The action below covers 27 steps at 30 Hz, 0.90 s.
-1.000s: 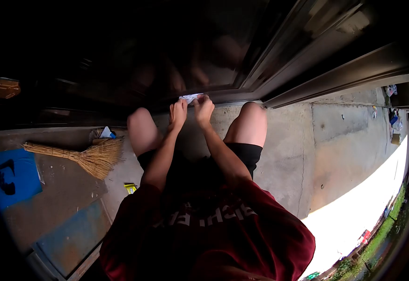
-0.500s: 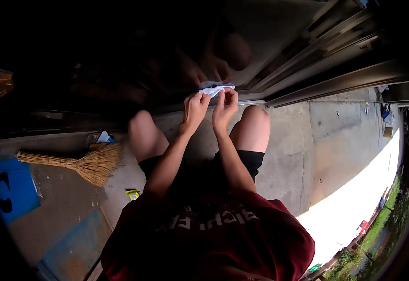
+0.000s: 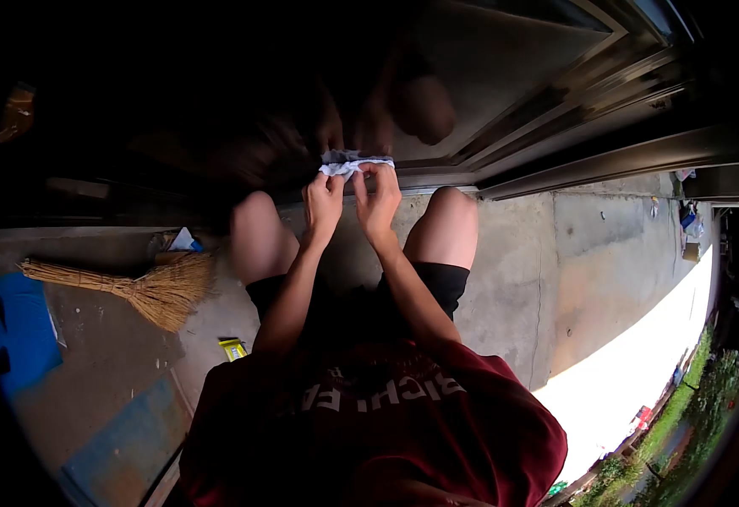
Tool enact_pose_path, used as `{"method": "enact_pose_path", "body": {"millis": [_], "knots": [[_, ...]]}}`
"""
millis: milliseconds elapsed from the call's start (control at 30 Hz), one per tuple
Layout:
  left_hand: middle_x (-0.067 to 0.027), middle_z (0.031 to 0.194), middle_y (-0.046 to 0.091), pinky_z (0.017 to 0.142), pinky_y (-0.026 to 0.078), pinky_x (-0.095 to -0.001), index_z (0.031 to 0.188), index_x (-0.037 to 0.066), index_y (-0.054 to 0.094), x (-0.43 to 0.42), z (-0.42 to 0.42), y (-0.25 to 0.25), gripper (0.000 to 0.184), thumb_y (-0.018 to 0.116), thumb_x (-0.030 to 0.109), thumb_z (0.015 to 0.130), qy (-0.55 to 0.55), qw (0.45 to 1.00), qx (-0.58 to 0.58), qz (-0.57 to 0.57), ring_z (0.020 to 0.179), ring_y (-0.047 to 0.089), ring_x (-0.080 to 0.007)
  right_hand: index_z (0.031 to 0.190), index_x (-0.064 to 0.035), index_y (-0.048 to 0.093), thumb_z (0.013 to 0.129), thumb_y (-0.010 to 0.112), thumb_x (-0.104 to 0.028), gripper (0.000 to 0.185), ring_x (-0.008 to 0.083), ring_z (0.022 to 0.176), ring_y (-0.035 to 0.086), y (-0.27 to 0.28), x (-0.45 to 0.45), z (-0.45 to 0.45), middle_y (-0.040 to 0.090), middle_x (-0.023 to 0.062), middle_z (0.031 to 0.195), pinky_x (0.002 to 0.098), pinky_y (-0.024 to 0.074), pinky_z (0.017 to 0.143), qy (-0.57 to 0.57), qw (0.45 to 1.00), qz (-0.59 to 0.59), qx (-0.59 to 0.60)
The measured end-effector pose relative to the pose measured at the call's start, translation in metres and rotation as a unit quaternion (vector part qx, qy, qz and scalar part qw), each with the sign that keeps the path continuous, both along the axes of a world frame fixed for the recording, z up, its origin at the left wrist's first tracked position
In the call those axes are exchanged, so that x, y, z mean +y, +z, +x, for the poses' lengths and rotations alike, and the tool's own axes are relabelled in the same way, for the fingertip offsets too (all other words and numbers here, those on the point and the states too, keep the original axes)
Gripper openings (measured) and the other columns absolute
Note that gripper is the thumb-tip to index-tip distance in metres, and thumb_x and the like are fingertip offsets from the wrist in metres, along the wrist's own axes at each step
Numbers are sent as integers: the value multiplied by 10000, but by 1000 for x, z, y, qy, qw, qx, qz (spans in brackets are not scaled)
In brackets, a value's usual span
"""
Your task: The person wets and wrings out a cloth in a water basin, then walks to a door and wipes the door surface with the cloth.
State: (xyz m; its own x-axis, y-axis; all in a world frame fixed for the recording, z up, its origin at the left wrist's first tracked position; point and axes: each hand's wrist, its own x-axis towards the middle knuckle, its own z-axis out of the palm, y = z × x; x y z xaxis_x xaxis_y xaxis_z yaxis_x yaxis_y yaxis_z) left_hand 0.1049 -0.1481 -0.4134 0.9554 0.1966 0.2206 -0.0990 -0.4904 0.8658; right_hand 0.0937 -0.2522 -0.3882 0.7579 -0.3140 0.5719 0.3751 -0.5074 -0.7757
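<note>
A crumpled white cloth (image 3: 344, 168) lies against the lower part of a dark, glossy door panel (image 3: 488, 84), which mirrors the hands and a knee. My left hand (image 3: 324, 201) pinches the cloth's left end with closed fingers. On its right part, my right hand (image 3: 377, 198) grips the cloth between thumb and fingers. Both hands are close together, between my bent knees.
A straw broom (image 3: 154, 291) lies on the concrete floor (image 3: 505, 287) at the left, beside a blue sheet (image 3: 19, 329). A yellow packet (image 3: 232, 348) is near my left side. The door frame (image 3: 606, 165) runs to the right.
Both hands and the cloth first moved right along the door, then back left over the last half second. The cloth shows more spread out than one second ago.
</note>
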Motion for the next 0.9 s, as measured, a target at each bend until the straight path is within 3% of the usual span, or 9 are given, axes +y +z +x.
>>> {"method": "enact_pose_path", "body": {"millis": [100,167,367,433,500,600,700,833,900], "knots": [[-216,618,579,500,427,-390,785,-58,602,29,-4,-7,197,577,126,852,51,998,24,-11,518,587,-317,871,4,592,770,657,28,122,286,745,602,-21,30,3,600,134,804,353,472,679,55,998,4,12],[-259,686,594,558,460,-443,775,-65,595,35,-8,-7,268,547,185,861,39,997,61,20,649,612,-422,877,8,607,771,652,33,118,283,724,603,-17,35,2,606,133,796,350,475,664,56,998,5,22],[-271,704,591,589,456,-484,778,-61,579,67,-15,-42,270,537,193,857,130,988,75,32,700,606,-446,902,5,623,762,662,15,145,300,728,610,-42,67,0,616,128,795,359,481,662,110,991,-48,51],[-279,728,591,640,453,-510,785,-63,573,93,-13,-55,247,525,169,856,146,983,106,29,739,603,-452,937,6,615,766,667,-11,179,346,818,608,-58,95,-4,630,151,862,389,484,724,148,986,-49,53],[-287,800,604,697,448,-533,817,-50,585,115,-16,-71,211,514,146,849,134,977,134,97,807,596,-459,988,-2,611,776,660,-20,219,357,879,604,-74,112,0,630,174,928,402,482,770,176,972,-36,152],[-274,879,623,748,454,-530,842,-15,597,139,-18,-110,175,502,133,835,231,954,163,97,886,583,-462,1048,-21,615,785,657,-57,269,380,933,594,-95,130,0,628,191,984,419,473,824,271,942,-90,177],[-260,869,630,733,471,-501,837,-20,620,156,-13,-118,170,532,115,784,192,947,253,58,868,598,-449,1096,-29,613,783,648,-51,316,375,968,593,-133,145,2,638,188,1010,418,475,860,277,923,-75,257],[-255,837,632,692,471,-481,803,-24,621,152,-13,-107,153,546,103,759,104,965,220,101,830,610,-435,1053,-17,614,776,646,-42,280,369,956,599,-146,137,1,643,181,984,418,480,840,271,925,-94,250],[-258,799,629,661,471,-468,795,-26,624,138,-8,-101,152,549,101,756,-12,971,219,94,782,619,-424,991,-8,611,764,656,-36,233,373,925,604,-156,123,-1,645,177,942,420,484,808,196,954,-62,218]]}}
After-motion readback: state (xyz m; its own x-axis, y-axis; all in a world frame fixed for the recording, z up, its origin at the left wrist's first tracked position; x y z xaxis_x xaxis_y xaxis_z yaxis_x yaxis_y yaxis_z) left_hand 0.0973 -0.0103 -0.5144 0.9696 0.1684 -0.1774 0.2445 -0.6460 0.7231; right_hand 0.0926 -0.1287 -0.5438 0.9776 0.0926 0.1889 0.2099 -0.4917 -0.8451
